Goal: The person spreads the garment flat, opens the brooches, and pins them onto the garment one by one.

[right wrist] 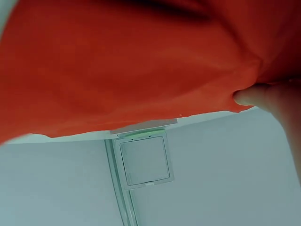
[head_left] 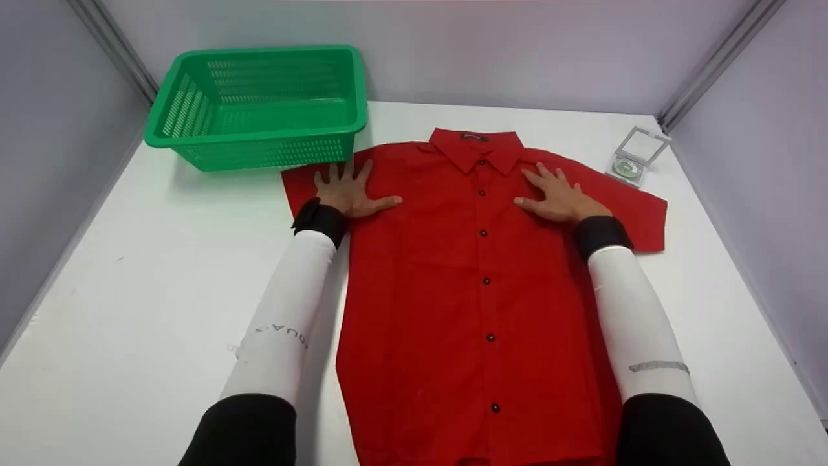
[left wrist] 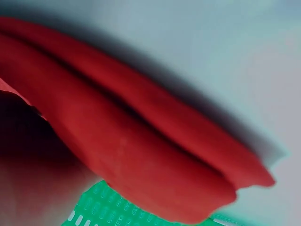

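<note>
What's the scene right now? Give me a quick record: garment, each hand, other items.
garment: red shirt, spread flat, buttoned, collar away from the person
left hand: left hand flat on the shirt's shoulder, fingers spread
right hand: right hand flat on the other shoulder
basket: green basket at the far left, touching a sleeve
other: small open case by the other sleeve
surface: white table

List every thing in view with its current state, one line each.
red shirt: spread flat on the table, front up, buttoned, collar away from the person.
left hand: flat, fingers spread, pressing the shirt's shoulder.
right hand: flat, fingers spread, pressing the other shoulder.
green basket: upright, nothing visible inside, beside the shirt's sleeve.
small clear case: lid open, by the other sleeve.
</note>
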